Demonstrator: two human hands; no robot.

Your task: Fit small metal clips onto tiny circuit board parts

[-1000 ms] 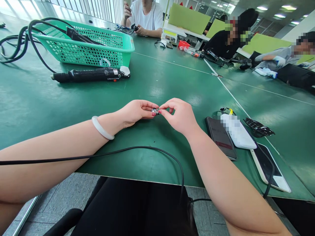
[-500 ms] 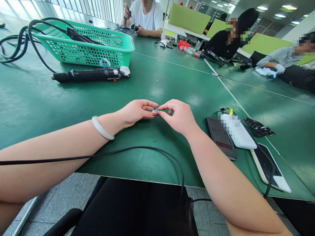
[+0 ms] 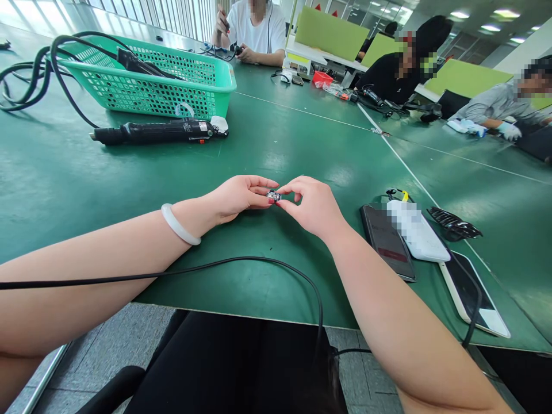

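Note:
Between my two hands, above the green table (image 3: 259,155), is a small black-and-silver part (image 3: 273,196) with fine detail, too small to name. My left hand (image 3: 238,197) pinches it from the left between thumb and fingers. My right hand (image 3: 314,204) reaches it from the right, thumb and forefinger closed at its edge. The tips of both hands nearly meet around the part. A pale bangle (image 3: 180,225) circles my left wrist. A black cable (image 3: 259,259) runs across my left forearm and over the table's front edge.
A green basket (image 3: 150,95) with cables stands back left, a black electric screwdriver (image 3: 150,131) before it. At right lie a dark phone (image 3: 386,241), a white device (image 3: 420,233), a white phone (image 3: 476,299) and a black clip-like item (image 3: 455,222). Several people sit across the table.
The small part is turned slightly, and my right fingertips have shifted a little. My left hand stays in place. At far right, a co-worker's gloved hand has moved to the right.

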